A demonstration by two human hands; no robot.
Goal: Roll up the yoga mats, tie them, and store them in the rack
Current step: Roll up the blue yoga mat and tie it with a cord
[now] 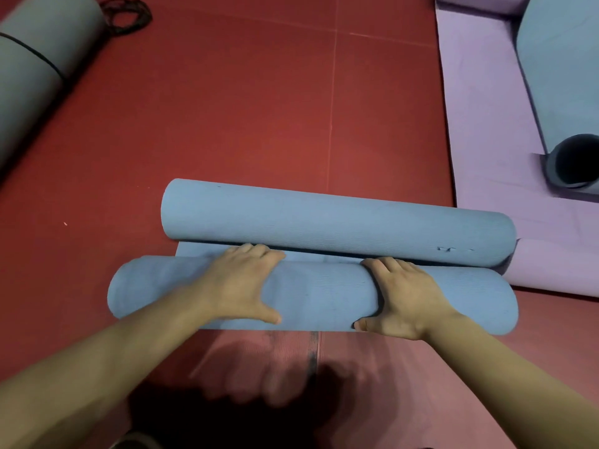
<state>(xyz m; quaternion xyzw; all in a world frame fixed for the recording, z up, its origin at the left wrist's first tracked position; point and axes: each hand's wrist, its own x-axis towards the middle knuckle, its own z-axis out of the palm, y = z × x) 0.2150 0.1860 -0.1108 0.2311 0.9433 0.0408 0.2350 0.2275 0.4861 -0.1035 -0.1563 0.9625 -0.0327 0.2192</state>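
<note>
A blue yoga mat [317, 296] is lain on the red floor [227, 124], rolled from both ends. The near roll is pressed under the left hand [241, 283] and right hand [406, 299], palms flat, fingers spread over its top, thumbs on the near side.

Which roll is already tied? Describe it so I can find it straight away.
Start from the red floor and look to the far top-left corner. There lies a grey-blue rolled mat, next to a dark pile of cords. It alone has a thin black tie around it; the blue rolls by the hands are bare.
</note>
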